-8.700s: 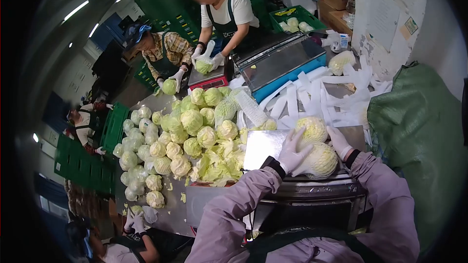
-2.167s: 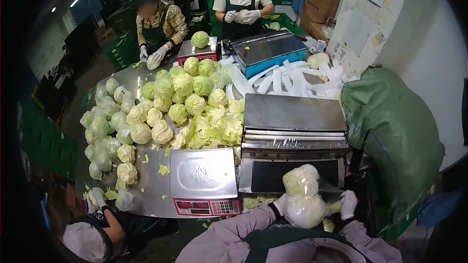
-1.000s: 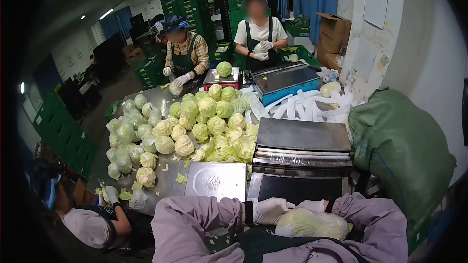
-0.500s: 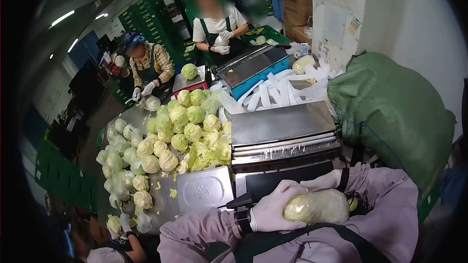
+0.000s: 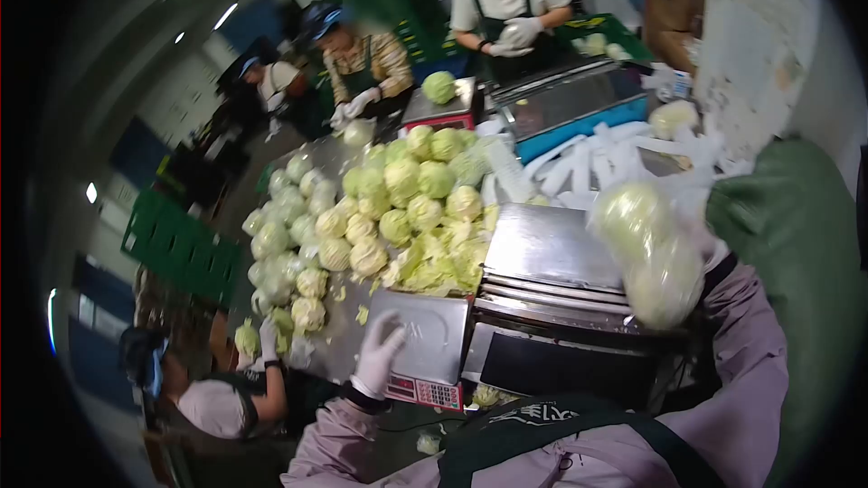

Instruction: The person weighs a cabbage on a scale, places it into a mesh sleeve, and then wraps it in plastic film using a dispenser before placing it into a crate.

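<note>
My left hand (image 5: 380, 352), in a white glove, is over the left edge of the metal scale (image 5: 420, 330), its fingers apart and nothing in them. On the right, my right hand (image 5: 698, 221), partly hidden and blurred, is closed on a pair of film-wrapped lettuces (image 5: 646, 253), held up over the right end of the steel wrapping machine (image 5: 551, 248). Loose lettuce leaves (image 5: 440, 262) lie between the machine and a heap of bare lettuces (image 5: 402, 176). Film-wrapped heads (image 5: 280, 235) are piled to the left of that heap.
Across the table stand co-workers in aprons and gloves; another at the lower left holds a lettuce (image 5: 247, 338). A second scale (image 5: 440, 108) bears one head. White strips (image 5: 588, 163) lie beside a blue-sided machine (image 5: 579, 122). A green sack (image 5: 787, 244) bulges at the right.
The wrapped lettuces have gone from my lap up to the right, now in my right hand alone. My left hand has let go and moved left to the scale. The view has turned.
</note>
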{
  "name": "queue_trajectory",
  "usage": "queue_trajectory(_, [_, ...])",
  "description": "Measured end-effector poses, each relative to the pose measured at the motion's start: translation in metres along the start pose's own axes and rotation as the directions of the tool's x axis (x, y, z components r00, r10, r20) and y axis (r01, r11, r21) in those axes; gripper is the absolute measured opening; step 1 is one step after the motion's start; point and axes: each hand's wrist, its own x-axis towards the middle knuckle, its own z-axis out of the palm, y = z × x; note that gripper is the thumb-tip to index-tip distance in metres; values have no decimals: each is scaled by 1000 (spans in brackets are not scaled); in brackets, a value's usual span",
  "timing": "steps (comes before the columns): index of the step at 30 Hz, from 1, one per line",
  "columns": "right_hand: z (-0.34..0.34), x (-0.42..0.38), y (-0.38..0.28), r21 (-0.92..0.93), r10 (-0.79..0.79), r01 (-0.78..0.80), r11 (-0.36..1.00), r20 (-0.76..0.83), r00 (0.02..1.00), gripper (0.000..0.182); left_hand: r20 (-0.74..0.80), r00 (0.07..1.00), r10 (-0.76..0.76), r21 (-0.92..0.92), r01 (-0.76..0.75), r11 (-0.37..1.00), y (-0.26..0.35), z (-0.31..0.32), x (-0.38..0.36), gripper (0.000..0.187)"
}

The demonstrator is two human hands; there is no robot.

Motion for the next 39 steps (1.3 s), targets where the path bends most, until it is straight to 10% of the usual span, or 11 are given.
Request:
queue_trajectory(2, [-97,52,6,214,-28,18,977,45,999,47,-214,977,7,50,4,999,-4,-49,7,44])
queue_trajectory(4, [-174,100,16,259,-241,349,900,-371,897,49,-360,933,8,78,22,997,-13,-92,11,43])
queue_trajectory(10, [-307,158,79,338,178,128,932,-738,651,65,-507,840,-192,20,234,972,-10,-114,40,44])
queue_trajectory(15, [-344,148,125,499,525,-165,851,-786,326,54,-216,938,273,671,-60,739,10,-91,151,58])
queue_trajectory(19, [-350,131,107,282,429,-503,817,-880,204,54,93,915,393,840,-284,462,48,-36,267,66])
queue_trajectory(22, [-391,112,110,-519,-186,-552,653,-816,547,60,306,858,412,818,-458,347,23,0,368,80])
queue_trajectory(28, [-131,106,23,-747,-311,-359,559,-591,745,46,462,864,199,885,-433,-171,-65,57,505,99])
queue_trajectory(30, [-87,97,19,-726,-209,-411,552,-597,775,44,363,745,560,931,-267,-249,-123,66,551,98])
queue_trajectory(33, [-23,98,17,-666,-120,-430,610,-614,780,42,374,898,234,927,-354,-126,-59,56,509,93])
queue_trajectory(37, [77,128,9,-721,-98,-354,596,-503,859,43,10,890,457,741,-313,593,-30,37,425,92])
queue_trajectory(39, [114,148,28,-597,-65,-243,765,-447,892,42,-116,909,400,263,-360,895,-44,34,394,86])
